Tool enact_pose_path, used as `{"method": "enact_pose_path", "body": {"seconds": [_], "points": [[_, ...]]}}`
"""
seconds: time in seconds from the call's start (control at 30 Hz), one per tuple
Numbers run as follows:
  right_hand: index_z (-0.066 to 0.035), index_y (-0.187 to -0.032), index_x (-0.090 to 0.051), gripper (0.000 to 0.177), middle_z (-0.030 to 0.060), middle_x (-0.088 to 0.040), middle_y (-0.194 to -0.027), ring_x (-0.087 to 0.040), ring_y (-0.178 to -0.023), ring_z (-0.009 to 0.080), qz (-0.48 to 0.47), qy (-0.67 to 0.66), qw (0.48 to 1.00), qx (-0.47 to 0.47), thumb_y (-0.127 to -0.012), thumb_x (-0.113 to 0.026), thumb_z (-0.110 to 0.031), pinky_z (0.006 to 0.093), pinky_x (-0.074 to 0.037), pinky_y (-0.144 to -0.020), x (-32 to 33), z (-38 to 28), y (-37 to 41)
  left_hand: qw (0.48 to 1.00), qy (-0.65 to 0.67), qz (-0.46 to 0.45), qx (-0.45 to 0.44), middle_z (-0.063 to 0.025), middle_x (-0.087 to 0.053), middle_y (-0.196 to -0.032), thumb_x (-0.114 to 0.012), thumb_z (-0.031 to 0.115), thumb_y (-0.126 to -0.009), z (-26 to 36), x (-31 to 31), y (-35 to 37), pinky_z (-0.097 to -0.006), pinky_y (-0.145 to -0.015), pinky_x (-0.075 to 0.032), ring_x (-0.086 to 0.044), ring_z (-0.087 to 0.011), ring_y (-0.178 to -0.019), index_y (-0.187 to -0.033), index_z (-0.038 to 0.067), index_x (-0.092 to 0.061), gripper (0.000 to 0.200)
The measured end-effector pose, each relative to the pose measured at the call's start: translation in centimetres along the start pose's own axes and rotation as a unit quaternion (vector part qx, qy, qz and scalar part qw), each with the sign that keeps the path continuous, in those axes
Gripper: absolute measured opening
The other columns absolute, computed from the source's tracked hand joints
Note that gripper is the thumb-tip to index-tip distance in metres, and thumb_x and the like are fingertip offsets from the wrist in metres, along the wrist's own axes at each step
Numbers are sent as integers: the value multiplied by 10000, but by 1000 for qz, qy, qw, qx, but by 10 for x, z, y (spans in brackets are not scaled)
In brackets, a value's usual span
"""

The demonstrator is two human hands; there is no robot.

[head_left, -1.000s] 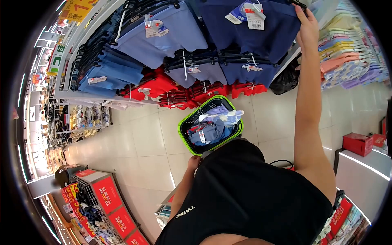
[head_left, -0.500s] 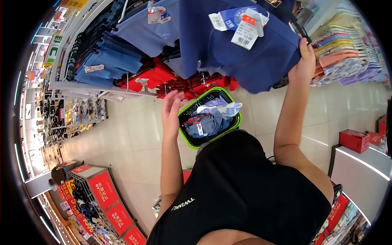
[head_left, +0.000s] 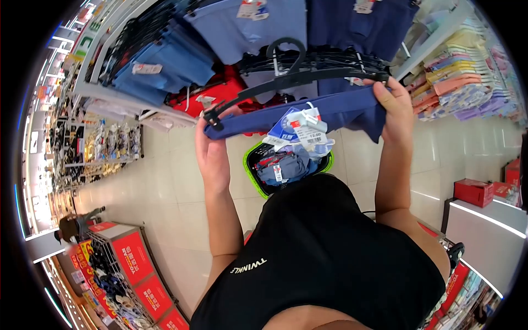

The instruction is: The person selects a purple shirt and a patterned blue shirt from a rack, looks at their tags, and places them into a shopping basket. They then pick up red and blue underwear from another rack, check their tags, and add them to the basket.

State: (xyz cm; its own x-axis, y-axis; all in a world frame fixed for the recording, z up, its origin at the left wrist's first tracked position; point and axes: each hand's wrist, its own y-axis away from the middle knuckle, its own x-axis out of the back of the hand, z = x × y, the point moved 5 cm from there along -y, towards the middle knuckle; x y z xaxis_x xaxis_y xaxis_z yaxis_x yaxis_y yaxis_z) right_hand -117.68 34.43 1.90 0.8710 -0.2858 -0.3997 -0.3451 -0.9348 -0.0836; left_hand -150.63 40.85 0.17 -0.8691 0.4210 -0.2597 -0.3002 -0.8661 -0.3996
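Observation:
A pair of navy blue shorts (head_left: 341, 113) is stretched out level before me, clipped by its waistband to a black clip hanger (head_left: 291, 81). At the left end, my left hand (head_left: 213, 154) is closed round the waistband corner beside the clip. My right hand (head_left: 397, 107) grips the other end, thumb on the cloth just below the right clip. White and blue price tags (head_left: 300, 126) dangle from the middle of the shorts. Below them on the floor stands a black shopping basket with a green rim (head_left: 251, 179), holding folded clothes (head_left: 291, 168).
Light blue shorts (head_left: 253, 27) and more navy shorts (head_left: 360, 27) hang on the rack ahead, with red garments (head_left: 212, 91) lower down. Pastel clothes (head_left: 451, 71) hang at right. Red boxes (head_left: 473, 191) sit on a counter. Another person (head_left: 71, 226) is at far left.
The navy shorts have come down from high in front of the rack and now lie level on their hanger. My left hand, free before, has taken hold of their left end.

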Motion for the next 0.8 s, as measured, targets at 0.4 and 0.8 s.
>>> {"method": "enact_pose_path", "body": {"seconds": [0.4, 0.8], "points": [[23, -1230, -507, 348, 70, -625, -1002, -581, -911, 125, 97, 203, 944, 239, -898, -600, -24, 237, -434, -872, -144, 51, 36, 944, 38, 310, 107, -61, -621, -834, -554, 293, -967, 26, 140, 57, -252, -684, -484, -593, -116, -746, -936, -13, -587, 309], [15, -1170, -478, 336, 85, -575, -1099, -545, -1042, 141, -133, 46, 980, -144, -886, -636, -71, 281, -435, -914, -234, 180, 102, 931, 116, 332, 102, -95, -626, -929, -478, 298, -996, 31, 196, 88, -305, -754, -507, -622, -164, -829, -1000, -12, -575, 325]]}}
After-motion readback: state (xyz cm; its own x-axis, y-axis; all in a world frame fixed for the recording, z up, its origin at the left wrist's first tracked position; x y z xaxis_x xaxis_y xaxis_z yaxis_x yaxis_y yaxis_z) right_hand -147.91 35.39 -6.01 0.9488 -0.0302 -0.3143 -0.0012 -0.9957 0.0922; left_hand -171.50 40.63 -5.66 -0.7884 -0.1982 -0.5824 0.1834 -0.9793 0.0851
